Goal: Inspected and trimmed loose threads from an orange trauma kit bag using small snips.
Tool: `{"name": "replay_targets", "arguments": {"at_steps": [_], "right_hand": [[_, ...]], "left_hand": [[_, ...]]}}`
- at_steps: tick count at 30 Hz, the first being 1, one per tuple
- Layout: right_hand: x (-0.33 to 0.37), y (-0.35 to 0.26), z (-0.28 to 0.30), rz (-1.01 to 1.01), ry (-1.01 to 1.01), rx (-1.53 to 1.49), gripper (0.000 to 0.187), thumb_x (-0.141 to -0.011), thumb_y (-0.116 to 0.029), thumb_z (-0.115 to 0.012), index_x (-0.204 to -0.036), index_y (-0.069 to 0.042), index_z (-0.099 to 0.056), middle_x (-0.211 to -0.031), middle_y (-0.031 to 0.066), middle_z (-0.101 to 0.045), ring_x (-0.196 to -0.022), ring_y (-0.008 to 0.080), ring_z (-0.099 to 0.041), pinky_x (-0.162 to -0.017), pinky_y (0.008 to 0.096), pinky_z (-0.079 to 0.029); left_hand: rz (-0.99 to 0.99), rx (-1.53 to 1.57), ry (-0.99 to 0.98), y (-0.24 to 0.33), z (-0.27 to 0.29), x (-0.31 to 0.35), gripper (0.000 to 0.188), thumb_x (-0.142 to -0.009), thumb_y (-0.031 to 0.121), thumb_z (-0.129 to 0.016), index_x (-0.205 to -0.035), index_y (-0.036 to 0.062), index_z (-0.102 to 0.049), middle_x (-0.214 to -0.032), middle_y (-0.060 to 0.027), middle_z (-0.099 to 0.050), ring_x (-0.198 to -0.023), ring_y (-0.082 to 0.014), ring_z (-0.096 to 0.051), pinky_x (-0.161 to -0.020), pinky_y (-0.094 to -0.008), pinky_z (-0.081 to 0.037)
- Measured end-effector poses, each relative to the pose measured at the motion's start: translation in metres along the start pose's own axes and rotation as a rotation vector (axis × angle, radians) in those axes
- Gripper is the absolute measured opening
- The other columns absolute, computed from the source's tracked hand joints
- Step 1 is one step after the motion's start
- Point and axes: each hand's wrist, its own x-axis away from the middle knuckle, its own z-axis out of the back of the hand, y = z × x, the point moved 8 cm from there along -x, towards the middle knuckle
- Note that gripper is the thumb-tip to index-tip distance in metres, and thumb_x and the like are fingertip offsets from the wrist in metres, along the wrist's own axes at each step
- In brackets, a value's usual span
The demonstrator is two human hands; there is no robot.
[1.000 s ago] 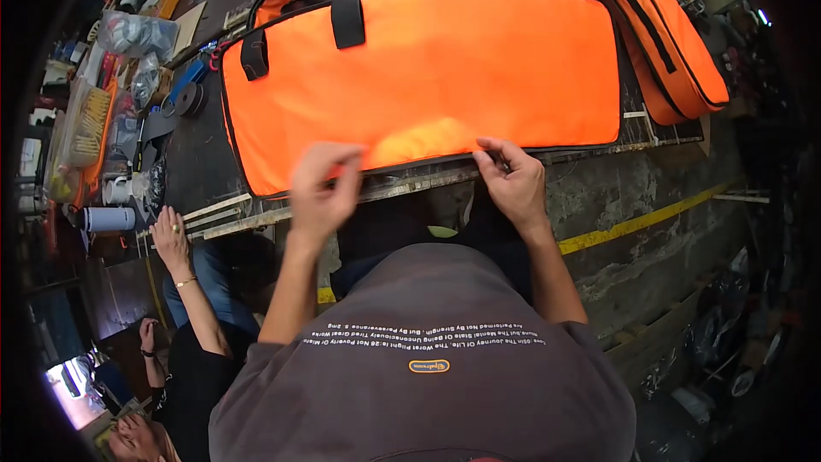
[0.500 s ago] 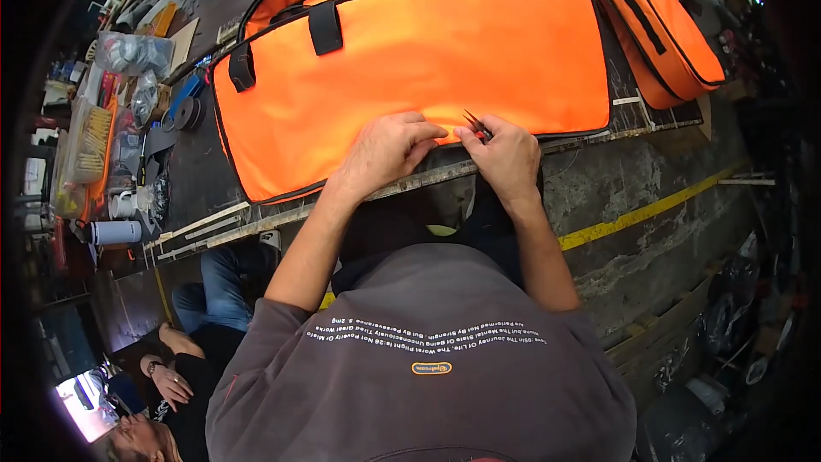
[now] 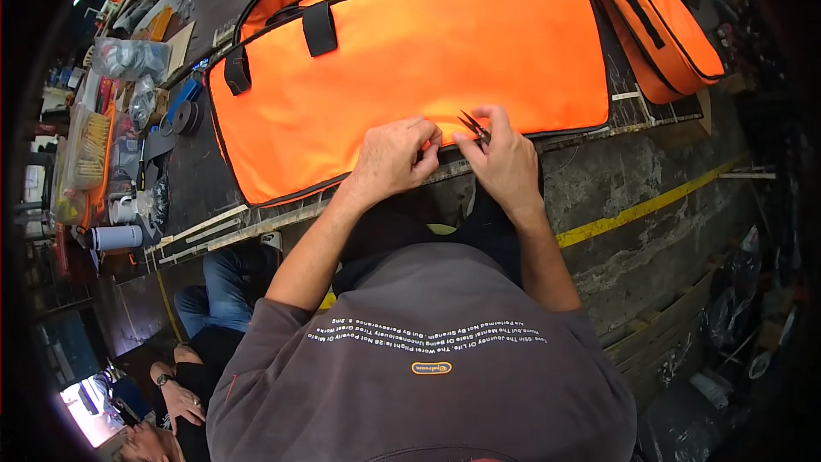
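Observation:
A large orange fabric bag (image 3: 410, 51) with black edging and black strap loops lies across the table in front of me. My left hand (image 3: 395, 154) is closed in a pinch at its near edge, with a bit of orange showing between thumb and forefinger. Just to the right, my right hand (image 3: 503, 158) holds a small pair of thread snips (image 3: 470, 125). The dark pointed blades stick out past the fingers, slightly apart, over the orange cloth. Most of the snips' handle is hidden in the palm.
Another orange bag (image 3: 654, 13) lies at the far right. Along the left stand a clear bin of yellowish pieces (image 3: 92, 147), a roll of dark tape (image 3: 186, 117) and a white cup (image 3: 117, 236). A seated person (image 3: 184, 402) is at the lower left.
My right forefinger has lifted and the snips' blades show more fully, turned further left. My left hand has rolled slightly, its fingers curling in. The seated person's hand has shifted to the right.

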Motion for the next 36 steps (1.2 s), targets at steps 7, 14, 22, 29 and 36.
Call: {"name": "replay_targets", "arguments": {"at_steps": [7, 14, 22, 29, 36], "right_hand": [[0.037, -0.014, 0.009, 0.086, -0.021, -0.203, 0.027, -0.094, -0.020, -0.084, -0.107, -0.002, -0.068, -0.097, 0.0170, -0.077, -0.088, 0.0378, -0.076, -0.076, 0.0457, -0.059], [0.036, -0.016, 0.000, 0.131, 0.000, -0.160, 0.022, -0.090, -0.016, -0.085, -0.095, -0.001, -0.070, -0.093, 0.0157, -0.076, -0.084, 0.0377, -0.074, -0.074, 0.0453, -0.059], [0.033, -0.015, 0.006, 0.145, 0.024, -0.120, 0.023, -0.091, -0.020, -0.085, -0.098, -0.002, -0.072, -0.094, 0.0161, -0.077, -0.084, 0.0371, -0.075, -0.073, 0.0453, -0.058], [0.022, -0.009, 0.015, 0.020, 0.038, -0.032, 0.039, -0.091, -0.036, -0.088, -0.110, -0.006, -0.073, -0.090, 0.0090, -0.075, -0.077, 0.0284, -0.070, -0.075, 0.0422, -0.051], [0.019, -0.064, -0.029, 0.373, -0.038, -0.011, 0.034, -0.089, -0.032, -0.089, -0.106, -0.008, -0.072, -0.088, 0.0042, -0.076, -0.078, 0.0231, -0.071, -0.083, 0.0410, -0.042]], "left_hand": [[0.115, 0.104, 0.036, -0.012, -0.003, 0.004, 0.012, -0.088, 0.016, -0.073, -0.094, 0.0063, -0.071, -0.082, -0.0120, -0.068, -0.077, -0.0339, -0.070, -0.067, -0.0443, -0.054], [0.171, 0.251, 0.102, -0.019, 0.001, 0.007, 0.010, -0.088, 0.013, -0.073, -0.093, 0.0055, -0.069, -0.078, -0.0115, -0.064, -0.069, -0.0298, -0.066, -0.063, -0.0412, -0.052], [0.364, 0.843, 0.179, -0.041, -0.003, 0.021, 0.011, -0.097, 0.005, -0.070, -0.107, 0.0031, -0.065, -0.081, 0.0021, -0.053, -0.066, -0.0097, -0.047, -0.059, -0.0271, -0.040], [0.200, 1.044, 0.690, -0.079, 0.121, 0.104, 0.033, -0.114, 0.029, -0.047, -0.088, 0.0092, -0.050, -0.075, -0.0023, -0.042, -0.064, -0.0160, -0.042, -0.059, -0.0301, -0.037], [0.603, 0.442, 1.123, -0.113, 0.170, 0.221, 0.010, -0.112, 0.008, -0.060, -0.118, 0.0023, -0.066, -0.084, -0.0015, -0.064, -0.067, -0.0032, -0.049, -0.060, -0.0219, -0.040]]}}
